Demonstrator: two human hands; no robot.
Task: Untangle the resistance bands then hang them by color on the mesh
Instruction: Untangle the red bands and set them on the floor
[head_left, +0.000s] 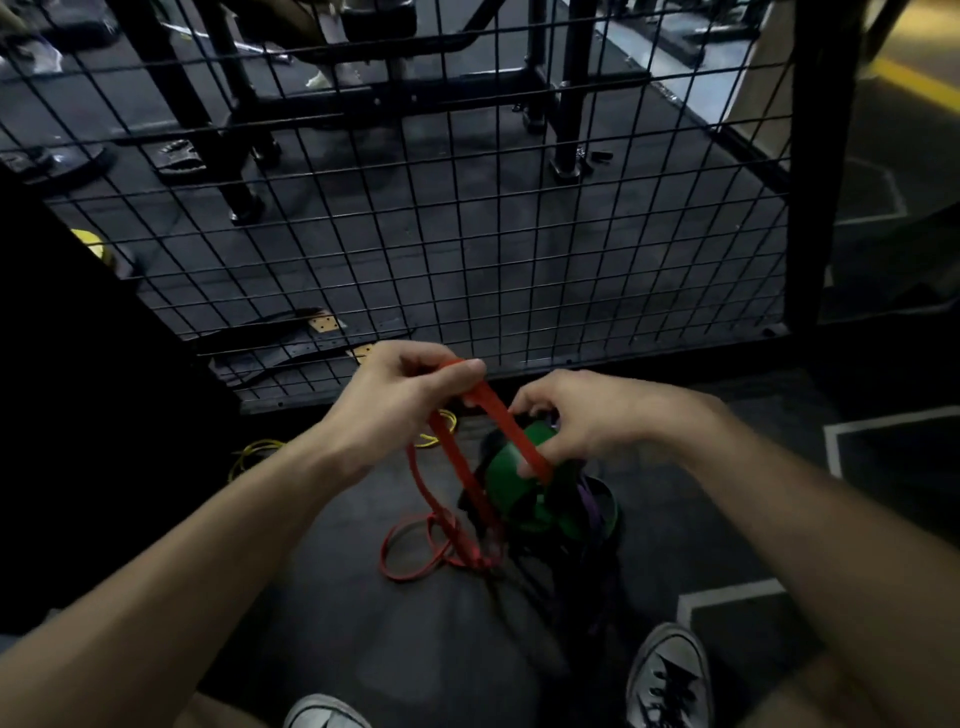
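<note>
Dim gym, dark rubber floor (322, 597). Left hand (400, 400) and right hand (576, 421) both pinched red band (498, 426) above tangled green band (524, 499), before black wire mesh (467, 249).

Two hands (395, 400), two shoes (670, 675), one mesh (415, 208), several coloured bands (457, 467).

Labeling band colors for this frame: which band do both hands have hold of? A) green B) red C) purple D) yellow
B: the left hand pinches the top of the red band and the right hand grips it lower down, above the green band; the yellow band lies on the floor untouched.
</note>
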